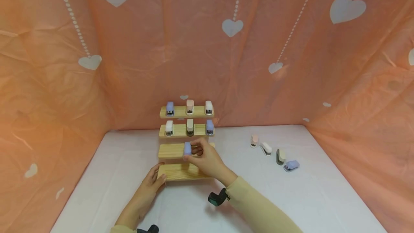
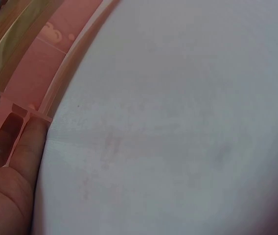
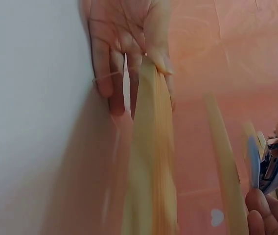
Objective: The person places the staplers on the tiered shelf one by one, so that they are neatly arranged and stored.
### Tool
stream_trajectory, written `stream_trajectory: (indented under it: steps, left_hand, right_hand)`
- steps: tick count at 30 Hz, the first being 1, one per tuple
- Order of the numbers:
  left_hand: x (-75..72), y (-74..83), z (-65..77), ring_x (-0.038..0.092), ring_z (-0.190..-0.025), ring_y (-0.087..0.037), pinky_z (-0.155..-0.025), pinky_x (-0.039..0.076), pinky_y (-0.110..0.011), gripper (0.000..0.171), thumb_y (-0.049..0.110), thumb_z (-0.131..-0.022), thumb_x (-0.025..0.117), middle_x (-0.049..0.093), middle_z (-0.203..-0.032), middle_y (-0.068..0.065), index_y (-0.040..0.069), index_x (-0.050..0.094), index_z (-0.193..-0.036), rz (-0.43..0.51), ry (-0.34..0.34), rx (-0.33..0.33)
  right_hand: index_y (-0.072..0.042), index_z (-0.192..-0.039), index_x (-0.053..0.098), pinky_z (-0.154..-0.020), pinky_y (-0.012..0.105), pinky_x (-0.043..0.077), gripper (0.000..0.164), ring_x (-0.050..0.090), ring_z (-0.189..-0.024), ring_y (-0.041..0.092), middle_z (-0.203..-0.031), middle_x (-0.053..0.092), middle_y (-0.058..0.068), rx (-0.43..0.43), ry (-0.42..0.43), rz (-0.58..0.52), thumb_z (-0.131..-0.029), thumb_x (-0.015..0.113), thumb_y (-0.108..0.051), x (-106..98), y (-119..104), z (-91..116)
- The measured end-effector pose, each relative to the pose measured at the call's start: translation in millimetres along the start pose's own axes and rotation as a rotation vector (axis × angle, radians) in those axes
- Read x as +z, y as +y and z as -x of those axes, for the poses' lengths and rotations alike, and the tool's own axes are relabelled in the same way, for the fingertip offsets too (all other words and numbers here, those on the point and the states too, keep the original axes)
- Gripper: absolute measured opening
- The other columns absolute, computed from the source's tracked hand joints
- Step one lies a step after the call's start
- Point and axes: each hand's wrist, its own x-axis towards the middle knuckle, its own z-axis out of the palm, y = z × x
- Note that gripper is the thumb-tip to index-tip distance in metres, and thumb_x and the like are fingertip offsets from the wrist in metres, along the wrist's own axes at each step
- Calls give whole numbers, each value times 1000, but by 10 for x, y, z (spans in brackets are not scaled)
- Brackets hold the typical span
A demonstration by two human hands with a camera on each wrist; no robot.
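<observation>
A small lavender stapler [image 1: 187, 149] is pinched between the thumb and fingers of my right hand [image 1: 207, 157], at the middle of the third board from the top of a tiered wooden display rack [image 1: 171, 150]. In the right wrist view the held stapler [image 3: 272, 164] shows its dark metal inside. My left hand [image 1: 150, 182] grips the left end of the rack's lowest board [image 1: 184, 172]. The right wrist view shows its thumb on the board [image 3: 149, 147], with the fingers of the left hand [image 3: 124, 29] along the clear side support.
Several small staplers stand on the two upper boards, including a pink one [image 1: 189, 106] and a grey-green one [image 1: 190, 127]. On the white table [image 1: 258, 197] to the right lie a pink stapler [image 1: 254, 141], a white one [image 1: 266, 149], a grey-green one [image 1: 281, 156] and a lavender one [image 1: 291, 165].
</observation>
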Motion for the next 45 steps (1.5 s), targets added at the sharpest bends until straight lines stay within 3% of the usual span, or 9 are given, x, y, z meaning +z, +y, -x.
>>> stream_trajectory:
  steps: [9,16,25,29,33,40,45]
  left_hand:
    - [-15,5,8,22,-142,-33,-111,31,-46,67,34,-97,58,11,-160,-18,17,22,-152,-7,-3,-4]
    - [-30,1,-6,20,-143,-34,-111,31,-45,68,31,-98,58,10,-159,-20,15,21,-152,-5,-11,5]
    - [-32,-1,-22,17,-144,-34,-112,30,-46,71,34,-97,59,9,-159,-20,14,20,-152,-17,-13,1]
    - [-27,1,-16,16,-144,-33,-112,30,-46,69,32,-97,59,8,-159,-20,14,20,-152,-3,-12,-9]
    - [-27,3,-5,15,-144,-32,-112,30,-46,68,31,-98,58,7,-160,-19,14,20,-152,11,-13,-13]
    - [-43,0,12,15,-145,-32,-112,29,-44,70,33,-98,58,7,-160,-19,14,19,-152,-4,-16,-9]
    - [-43,-10,-27,18,-144,-30,-111,31,-43,74,38,-96,60,10,-160,-18,14,19,-152,-11,-6,-14]
  right_hand:
    - [-14,-116,55,-83,26,53,44,61,-95,13,-104,62,-3,-9,-22,-4,-84,77,-34,201,-59,-120]
    - [-10,-109,56,-72,23,52,42,58,-85,8,-96,61,-3,38,-19,-11,-84,77,-37,354,-122,-221]
    - [-16,-83,54,-57,22,46,34,51,-70,9,-80,56,-5,55,4,38,-83,76,-42,500,-159,-352]
    - [-17,-76,53,-61,21,46,36,56,-82,7,-96,64,-7,75,2,59,-82,75,-45,517,-166,-356]
    - [-16,-75,53,-65,21,48,37,58,-98,6,-120,65,1,73,-5,54,-83,74,-45,519,-175,-346]
    - [-16,-75,52,-57,21,45,37,56,-80,8,-118,65,-2,92,-22,49,-83,75,-45,525,-193,-334]
    - [-16,-74,53,-57,22,45,38,56,-82,7,-126,63,0,100,-7,60,-83,75,-46,522,-187,-352]
